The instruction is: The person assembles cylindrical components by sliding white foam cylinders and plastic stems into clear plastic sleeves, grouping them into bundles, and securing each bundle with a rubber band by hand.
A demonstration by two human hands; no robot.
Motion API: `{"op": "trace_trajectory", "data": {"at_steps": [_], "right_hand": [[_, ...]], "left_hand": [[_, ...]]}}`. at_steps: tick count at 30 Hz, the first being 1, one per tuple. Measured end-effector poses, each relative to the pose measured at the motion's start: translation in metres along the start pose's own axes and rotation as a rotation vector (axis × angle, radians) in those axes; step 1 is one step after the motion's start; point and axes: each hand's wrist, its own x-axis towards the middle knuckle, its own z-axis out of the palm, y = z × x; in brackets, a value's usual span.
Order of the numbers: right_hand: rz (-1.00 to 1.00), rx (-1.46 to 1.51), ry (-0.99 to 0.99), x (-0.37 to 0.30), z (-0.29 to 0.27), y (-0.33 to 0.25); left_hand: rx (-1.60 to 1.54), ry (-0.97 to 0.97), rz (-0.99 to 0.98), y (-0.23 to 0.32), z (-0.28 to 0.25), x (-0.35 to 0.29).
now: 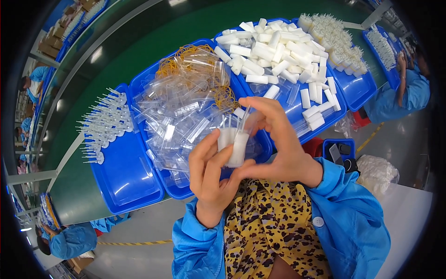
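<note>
In front of my chest, both hands are on a white foam block [239,149] with thin clear stems rising from it. The block looks split into two side-by-side parts. My left hand [209,172] is closed round its left side, fingertips pressed on the foam. My right hand [283,149] curves round the right side. Its thumb lies by the block's lower end, and its index fingertip is at the top of the stems. The other right fingers are partly hidden behind the block. Under the hands is a blue tray [139,86] of clear plastic sleeves [186,125].
Yellow rubber bands [225,95] lie among the sleeves. White foam blocks [278,46] heap in another blue tray; stemmed foam pieces [330,37] stand farther right. At left, a tray [125,181] holds clear-stemmed pieces [107,121]. Co-workers [402,93] [72,242] sit along the green bench [134,39].
</note>
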Motion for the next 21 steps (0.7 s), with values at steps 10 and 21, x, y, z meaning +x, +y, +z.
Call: {"op": "trace_trajectory", "data": {"at_steps": [10, 21], "right_hand": [[-0.206, -0.477, -0.07, 0.01, -0.006, -0.006], [-0.194, -0.626, 0.008, 0.01, 0.007, -0.01]], "left_hand": [[0.086, 0.091, 0.071, -0.003, 0.008, -0.011], [0.038, 0.105, 0.097, -0.01, 0.002, -0.01]]}}
